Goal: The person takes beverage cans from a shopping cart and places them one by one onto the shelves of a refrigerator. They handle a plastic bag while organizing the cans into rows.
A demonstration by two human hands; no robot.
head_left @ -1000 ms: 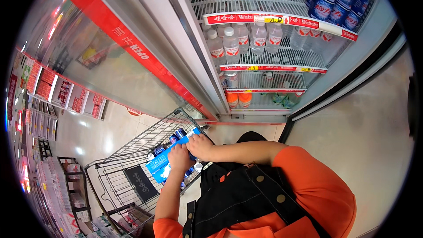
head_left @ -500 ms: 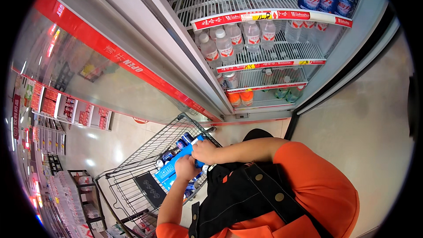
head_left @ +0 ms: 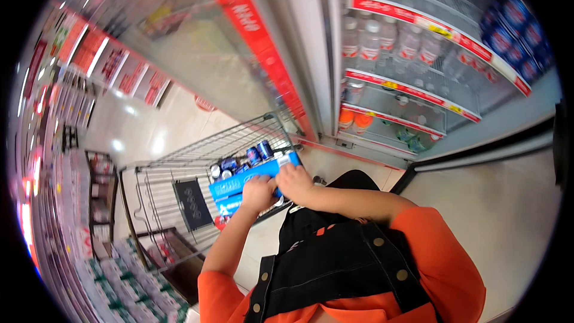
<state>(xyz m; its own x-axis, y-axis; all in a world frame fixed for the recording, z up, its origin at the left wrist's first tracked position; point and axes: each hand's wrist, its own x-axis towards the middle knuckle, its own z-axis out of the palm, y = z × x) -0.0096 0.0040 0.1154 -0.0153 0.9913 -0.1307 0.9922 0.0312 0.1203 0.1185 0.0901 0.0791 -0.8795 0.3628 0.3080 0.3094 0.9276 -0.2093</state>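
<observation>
A blue cardboard carton (head_left: 228, 188) with white print lies at the top of the shopping cart (head_left: 142, 173). My left hand (head_left: 259, 194) is closed on its near side, around the middle. Close beside it, my right hand (head_left: 294, 183) grips the carton's right end with bent fingers. Both thumbs and most fingertips are hidden. Dark blue cans (head_left: 253, 156) lie loose in the cart along the carton's far side. What lies under the carton is mostly covered.
A cooler with its glass doors swung out stands ahead. Its shelves (head_left: 412, 93) hold clear water bottles (head_left: 370, 40), orange-capped bottles (head_left: 362, 122) and blue can packs (head_left: 514, 33). One door (head_left: 269, 54) reaches over the cart's far side. Stacked goods (head_left: 122, 284) stand at the left.
My view has swung right, toward the cooler. The carton is tilted less steeply and shows more of its front. My hands stay on it, with the right one nearer its end.
</observation>
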